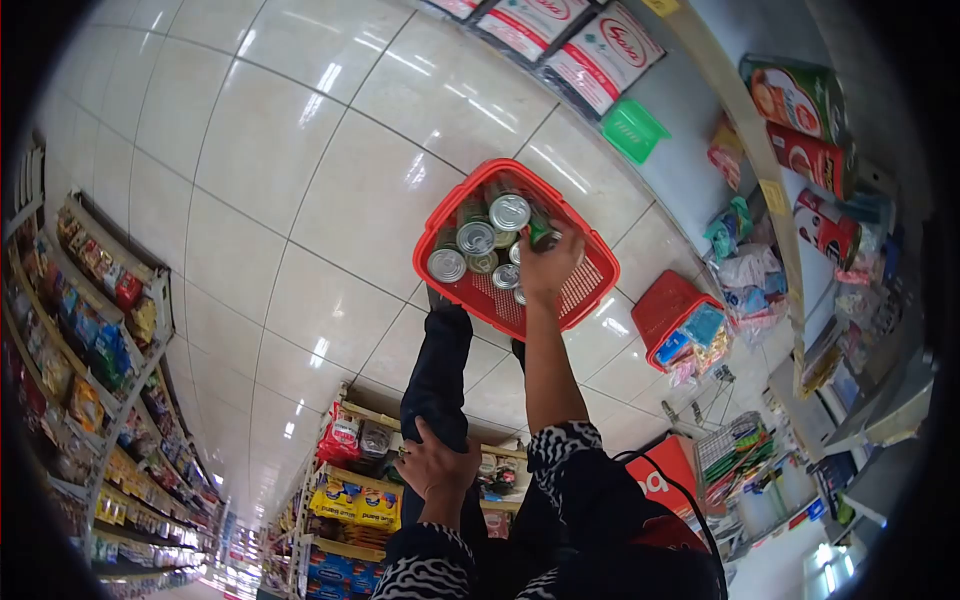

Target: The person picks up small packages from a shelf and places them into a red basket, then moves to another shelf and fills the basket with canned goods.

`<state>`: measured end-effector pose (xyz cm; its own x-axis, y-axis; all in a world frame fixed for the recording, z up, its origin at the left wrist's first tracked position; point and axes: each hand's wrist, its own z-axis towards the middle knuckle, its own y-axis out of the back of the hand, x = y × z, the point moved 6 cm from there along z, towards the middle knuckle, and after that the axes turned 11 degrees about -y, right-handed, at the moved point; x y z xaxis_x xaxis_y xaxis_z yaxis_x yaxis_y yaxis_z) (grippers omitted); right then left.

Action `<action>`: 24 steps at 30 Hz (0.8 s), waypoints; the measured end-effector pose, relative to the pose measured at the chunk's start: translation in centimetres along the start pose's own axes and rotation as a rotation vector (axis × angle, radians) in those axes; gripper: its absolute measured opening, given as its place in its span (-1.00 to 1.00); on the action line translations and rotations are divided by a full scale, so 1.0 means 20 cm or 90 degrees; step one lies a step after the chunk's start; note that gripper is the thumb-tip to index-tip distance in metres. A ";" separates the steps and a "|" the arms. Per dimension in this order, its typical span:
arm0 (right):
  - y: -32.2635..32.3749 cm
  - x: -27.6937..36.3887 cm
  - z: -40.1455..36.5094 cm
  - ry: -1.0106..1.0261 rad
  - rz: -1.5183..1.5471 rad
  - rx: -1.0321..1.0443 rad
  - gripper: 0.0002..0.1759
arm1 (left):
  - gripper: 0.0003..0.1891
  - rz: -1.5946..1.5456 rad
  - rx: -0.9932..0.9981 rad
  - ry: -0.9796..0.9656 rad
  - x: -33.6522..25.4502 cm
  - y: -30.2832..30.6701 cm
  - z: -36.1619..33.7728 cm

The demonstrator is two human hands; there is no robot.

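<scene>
A red plastic basket (433,262) stands on the tiled floor in front of my legs. Several tin cans (475,238) lie in it, bunched toward its left side, with their metal ends facing me. My right hand (552,262) reaches into the basket, its fingers closed around a dark green can (540,238) near the right of the bunch. The hand covers part of that can. Resting on my dark-trousered knee, my left hand (440,462) has its fingers spread and holds nothing.
A smaller red basket (665,312) with packets stands to the right. Beyond it, a shelf (740,130) holds packs, tins and a green plastic tray (634,130). Store shelves (110,350) with packets run along the left, and another stocked shelf (350,500) lies beside my legs.
</scene>
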<state>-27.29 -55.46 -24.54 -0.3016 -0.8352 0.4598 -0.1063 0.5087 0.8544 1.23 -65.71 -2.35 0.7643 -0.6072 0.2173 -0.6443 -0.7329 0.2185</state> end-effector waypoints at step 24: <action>0.32 0.37 0.19 -0.081 -0.271 0.223 -0.42 | 0.13 -0.030 -0.027 0.014 -0.03 -0.09 -0.02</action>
<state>-33.82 -57.63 -16.57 -0.2726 -0.9612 0.0415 -0.5454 0.1900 0.8163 1.94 -63.97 -2.48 0.7936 -0.5649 0.2260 -0.6082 -0.7469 0.2689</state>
